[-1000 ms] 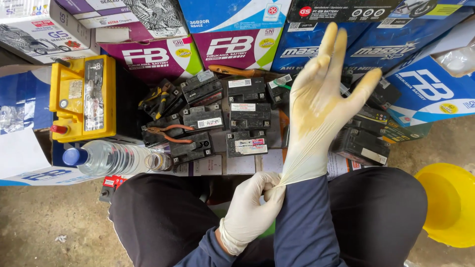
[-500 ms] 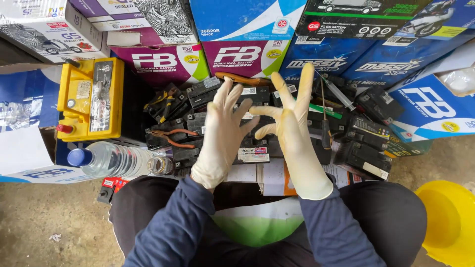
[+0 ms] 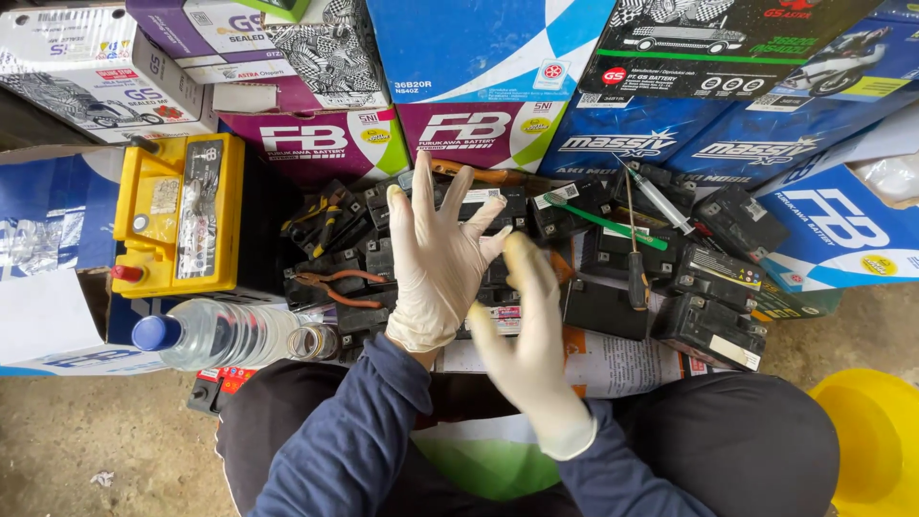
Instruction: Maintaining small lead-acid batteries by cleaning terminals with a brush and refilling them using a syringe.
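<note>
head view is showing the left hand (image 3: 438, 257) spread open and the right hand (image 3: 528, 356), blurred, fingers loosely together, both already wearing pale gloves, hovering mid-frame above the small black batteries (image 3: 613, 306), which are lying untouched.

The 2 gloved hands, left hand (image 3: 436, 254) and right hand (image 3: 526, 349), hover over a cluster of small batteries (image 3: 708, 330). Left of the cluster stands a large battery (image 3: 177, 215), a bottle (image 3: 215, 333) lying before it. Stacked boxes (image 3: 479, 67) stand behind, pliers (image 3: 335, 285) rest on the cluster.
</note>
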